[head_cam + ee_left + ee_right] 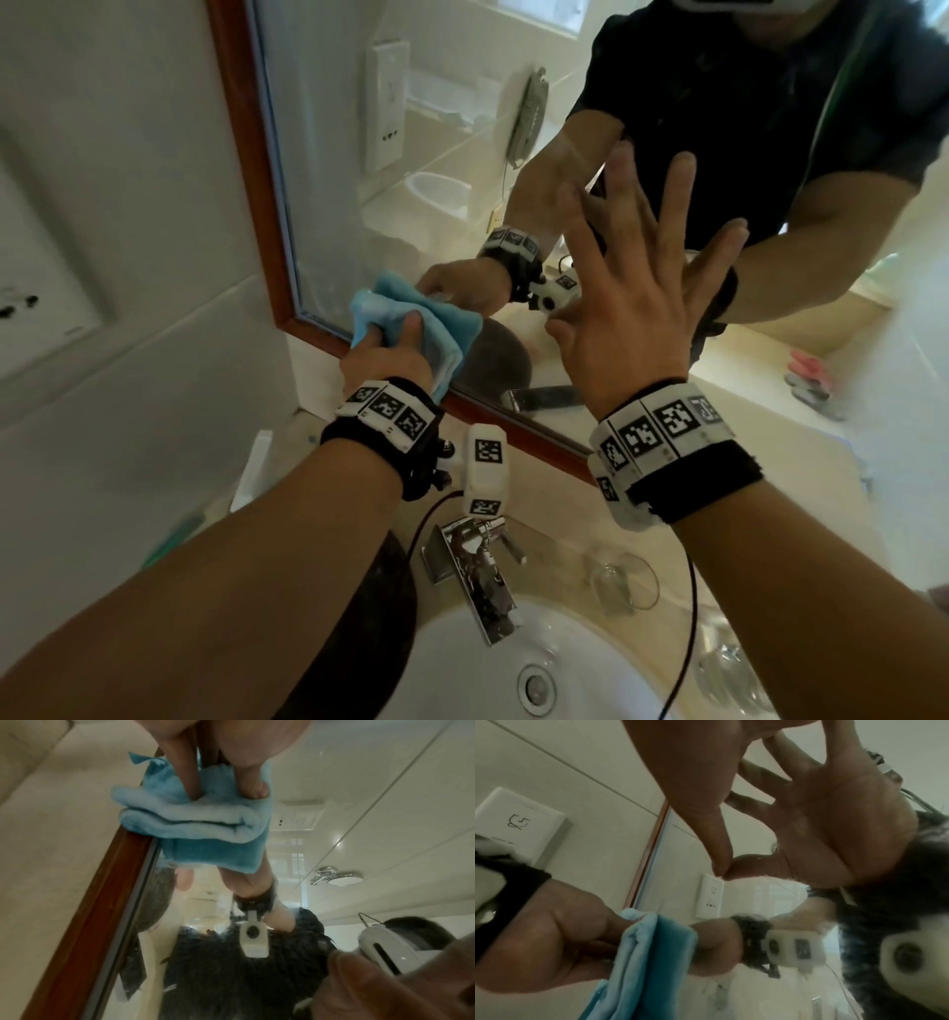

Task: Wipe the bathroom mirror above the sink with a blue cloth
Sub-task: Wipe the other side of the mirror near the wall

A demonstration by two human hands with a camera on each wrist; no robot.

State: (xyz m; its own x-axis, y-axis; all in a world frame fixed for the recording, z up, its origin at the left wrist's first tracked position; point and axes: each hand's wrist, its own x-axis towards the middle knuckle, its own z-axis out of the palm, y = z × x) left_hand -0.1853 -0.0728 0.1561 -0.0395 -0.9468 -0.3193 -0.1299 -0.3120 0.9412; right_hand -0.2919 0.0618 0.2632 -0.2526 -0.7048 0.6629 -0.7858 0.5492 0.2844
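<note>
A folded blue cloth is pressed against the lower left corner of the mirror, close to its red-brown wooden frame. My left hand grips the cloth, fingers curled into its folds. My right hand lies flat on the glass to the right, fingers spread and straight, holding nothing. In the right wrist view the right hand meets its reflection on the glass, and the cloth shows below with the left hand around it.
Below the mirror are a white sink with a chrome tap and a beige counter. A clear glass stands right of the tap. A white socket plate sits on the tiled wall at left.
</note>
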